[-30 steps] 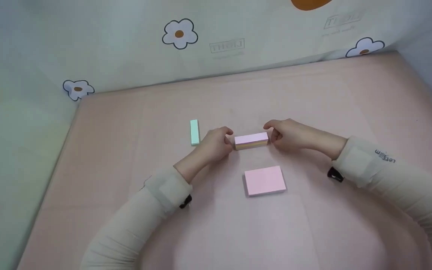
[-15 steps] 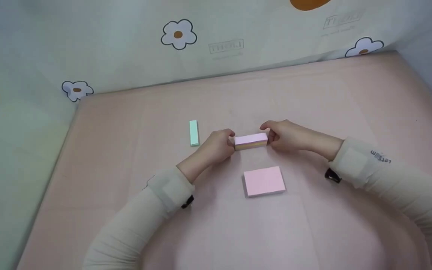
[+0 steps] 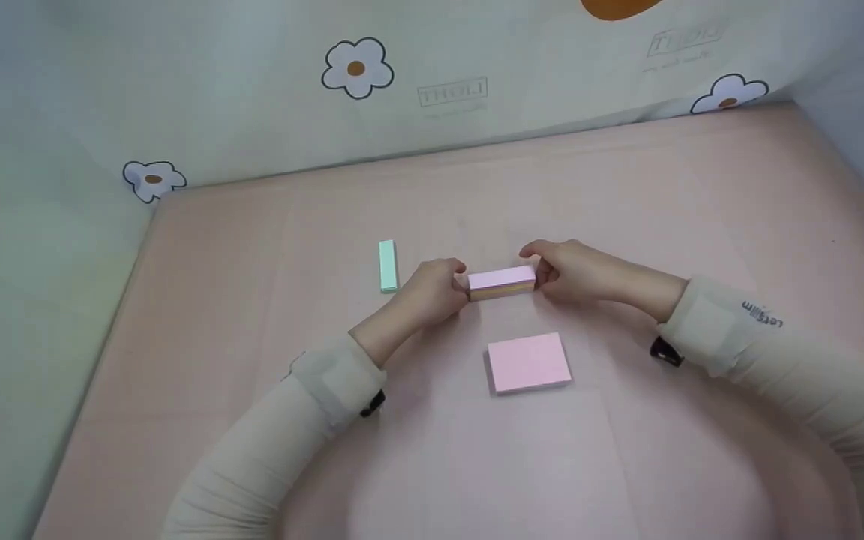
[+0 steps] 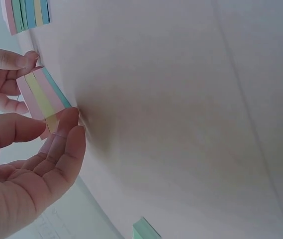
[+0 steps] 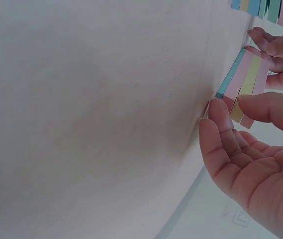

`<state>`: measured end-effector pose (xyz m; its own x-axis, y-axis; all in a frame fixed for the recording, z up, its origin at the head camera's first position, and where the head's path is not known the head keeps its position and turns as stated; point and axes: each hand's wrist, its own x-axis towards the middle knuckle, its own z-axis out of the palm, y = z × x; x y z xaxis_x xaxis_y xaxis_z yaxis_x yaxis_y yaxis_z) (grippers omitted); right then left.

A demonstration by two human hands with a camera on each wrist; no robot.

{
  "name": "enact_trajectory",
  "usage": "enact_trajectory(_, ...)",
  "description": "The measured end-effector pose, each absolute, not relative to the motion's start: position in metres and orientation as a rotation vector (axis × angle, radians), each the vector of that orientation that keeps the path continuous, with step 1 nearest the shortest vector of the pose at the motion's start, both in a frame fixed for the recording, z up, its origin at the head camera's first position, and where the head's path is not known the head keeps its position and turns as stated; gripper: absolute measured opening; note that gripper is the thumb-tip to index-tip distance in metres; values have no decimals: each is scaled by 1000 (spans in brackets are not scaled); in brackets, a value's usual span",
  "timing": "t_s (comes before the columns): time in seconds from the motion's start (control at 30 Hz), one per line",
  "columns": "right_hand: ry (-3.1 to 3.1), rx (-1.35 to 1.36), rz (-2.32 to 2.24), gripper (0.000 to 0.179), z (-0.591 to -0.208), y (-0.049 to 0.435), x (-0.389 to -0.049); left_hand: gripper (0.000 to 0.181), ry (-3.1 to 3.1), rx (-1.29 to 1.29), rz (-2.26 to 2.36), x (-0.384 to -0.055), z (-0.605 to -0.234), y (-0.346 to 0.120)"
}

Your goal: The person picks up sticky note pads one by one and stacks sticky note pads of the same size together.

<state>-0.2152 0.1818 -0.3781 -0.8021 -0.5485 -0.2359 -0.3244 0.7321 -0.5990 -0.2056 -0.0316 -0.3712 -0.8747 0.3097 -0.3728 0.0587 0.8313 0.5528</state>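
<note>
A short stack of narrow sticky-note pads (image 3: 502, 279) lies near the middle of the table, with a pale pink pad on top. Pink, yellow and teal layers of this stack show in the left wrist view. My left hand (image 3: 432, 291) holds its left end between thumb and curled fingers. At the opposite end, my right hand (image 3: 573, 271) has its thumb and fingertips on the stack's end; its forefinger arches above the far corner. Closer to me sits a wider pink block of sticky notes (image 3: 529, 364), layered in several colours.
A mint green strip pad (image 3: 388, 266) lies just beyond my left hand. The table (image 3: 672, 195) has a pink cover and meets a pale flower-printed curtain (image 3: 252, 97) at the back and left. Both forearms are in cream sleeves (image 3: 747, 330).
Both hands have closed in slightly on the stack's ends, left hand rightward and right hand leftward. During the last half second they have barely moved; the pads stay in place.
</note>
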Motion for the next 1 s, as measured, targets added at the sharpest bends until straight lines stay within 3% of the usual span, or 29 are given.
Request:
enact_trajectory(0.2, 2559, -681, -781, 42, -377, 184, -215, 40, 2594, 282, 764, -207, -369, -42)
enact_trajectory(0.33, 2606, -711, -772, 35, -376, 184, -215, 29, 2628, 317, 732, -207, -372, -45)
enact_trajectory(0.53, 2613, -713, -760, 39, -378, 182, -215, 15, 2668, 417, 633, -204, -376, -39)
enact_trajectory(1.0, 2620, -706, -825, 39, -381, 180, -214, 15, 2635, 415, 582, -204, -377, -31)
